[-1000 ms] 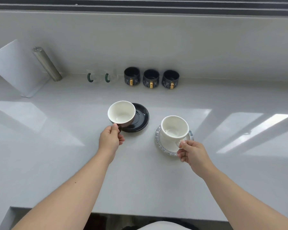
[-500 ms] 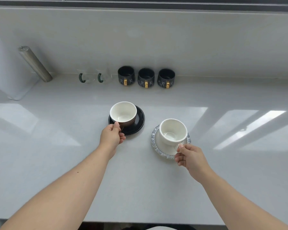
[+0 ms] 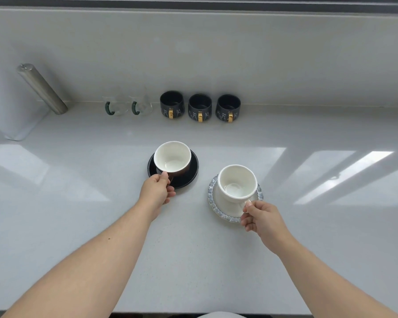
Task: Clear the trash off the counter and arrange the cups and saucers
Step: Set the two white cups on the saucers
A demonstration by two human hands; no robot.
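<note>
A brown cup with a white inside [image 3: 172, 157] stands on a black saucer [image 3: 191, 171] in the middle of the white counter. My left hand [image 3: 156, 191] pinches its handle at the near side. To the right, a white cup [image 3: 236, 184] stands on a white saucer with a blue-grey scalloped rim [image 3: 213, 204]. My right hand [image 3: 261, 218] grips that cup's handle at its near right. Both cups are upright and look empty.
Three dark mugs with gold handles [image 3: 200, 108] line the back wall, with two clear glass cups with green handles [image 3: 127, 106] to their left. A steel cylinder [image 3: 42, 88] leans beside a white board [image 3: 7, 104] at the far left. The counter's near edge [image 3: 193, 312] runs below my arms.
The brown cup has moved from the saucer's left edge to its middle. The white cup has settled onto its saucer. The view has shifted slightly.
</note>
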